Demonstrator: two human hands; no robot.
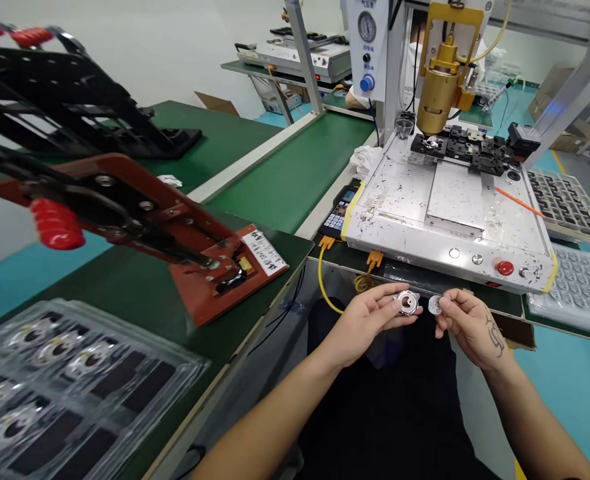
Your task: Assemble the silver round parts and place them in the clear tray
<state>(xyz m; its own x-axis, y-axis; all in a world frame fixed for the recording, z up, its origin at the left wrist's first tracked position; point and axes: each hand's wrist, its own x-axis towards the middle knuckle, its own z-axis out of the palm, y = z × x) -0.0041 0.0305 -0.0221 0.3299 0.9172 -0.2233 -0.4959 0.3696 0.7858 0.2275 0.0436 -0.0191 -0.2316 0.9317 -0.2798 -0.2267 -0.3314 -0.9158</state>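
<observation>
My left hand (369, 317) holds a small silver metal ring part (407, 302) on its fingertips, fingers curled under it. My right hand (467, 323), just to the right, pinches a small white round disc (435, 305) between thumb and fingers, close beside the ring but apart from it. Both hands hover over my lap, in front of the white dispensing machine's base (449, 220).
A brass dispensing head (437, 80) hangs over black fixtures (462, 150) on the machine. A red toggle press (139, 220) stands on the green bench at left. Clear trays of parts (65, 373) lie at lower left, more trays (575, 200) at right. A yellow cable (325, 280) hangs nearby.
</observation>
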